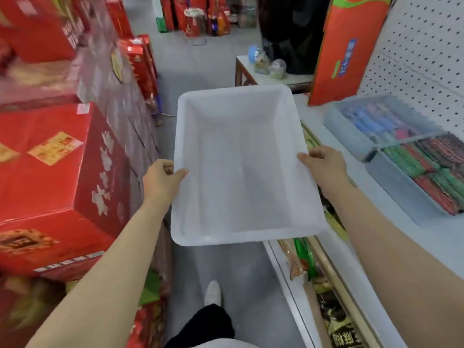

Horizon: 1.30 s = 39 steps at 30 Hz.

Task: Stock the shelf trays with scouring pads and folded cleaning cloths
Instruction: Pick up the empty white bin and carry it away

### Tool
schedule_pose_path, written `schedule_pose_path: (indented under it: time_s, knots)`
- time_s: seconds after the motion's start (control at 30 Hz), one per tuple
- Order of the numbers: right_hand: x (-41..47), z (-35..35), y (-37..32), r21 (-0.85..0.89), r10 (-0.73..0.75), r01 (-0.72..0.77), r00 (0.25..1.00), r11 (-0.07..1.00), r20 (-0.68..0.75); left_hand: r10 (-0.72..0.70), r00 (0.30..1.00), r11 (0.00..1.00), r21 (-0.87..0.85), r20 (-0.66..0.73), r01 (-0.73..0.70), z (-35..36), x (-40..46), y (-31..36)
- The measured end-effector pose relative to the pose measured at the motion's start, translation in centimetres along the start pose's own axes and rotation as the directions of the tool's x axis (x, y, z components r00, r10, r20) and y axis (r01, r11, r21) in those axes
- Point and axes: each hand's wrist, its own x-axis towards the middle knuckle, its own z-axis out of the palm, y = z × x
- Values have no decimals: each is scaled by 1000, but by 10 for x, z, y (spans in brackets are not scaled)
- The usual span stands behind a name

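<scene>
Tray (241, 156) — red boxes (50, 167) left, shelf (376, 197) right

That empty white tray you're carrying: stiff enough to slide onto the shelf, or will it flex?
The white tray is empty and translucent, so probably light. The left hand and right hand grip opposite rims and it shows no sag, so likely fairly stiff. Its smooth plastic should slide easily.

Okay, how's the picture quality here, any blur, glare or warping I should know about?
Head view: the red boxes at left are smeared by motion blur, their print unreadable; the white tray, gripped by the left hand and right hand, is fairly sharp; lighting is even and soft, with no harsh glare; wide-angle distortion bends the pegboard and shelf edge at right.
</scene>
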Motion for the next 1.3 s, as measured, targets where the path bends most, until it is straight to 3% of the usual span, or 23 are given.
schedule_pose_path:
  time_s: [0.4, 0.7, 1.07, 1.17, 1.3]
  knots:
    - [170, 188, 12, -105, 235, -221, 961, 970, 148, -247, 969, 959, 149, 26, 240, 42, 213, -48]
    - [321, 306, -13, -164, 291, -251, 908, 954, 303, -397, 917, 897, 195, -43, 397, 72, 370, -43]
    - [530, 461, -118, 13, 323, -386, 788, 922, 525, -435, 869, 861, 174, -237, 478, 64, 578, -9]
    - [592, 504, -144, -2, 315, -390, 742, 921, 592, -427, 870, 866, 166, -247, 472, 69, 653, -9]
    - [682, 564, -183, 4, 280, -352, 752, 936, 596, -419, 883, 881, 139, -212, 452, 82, 761, -7]
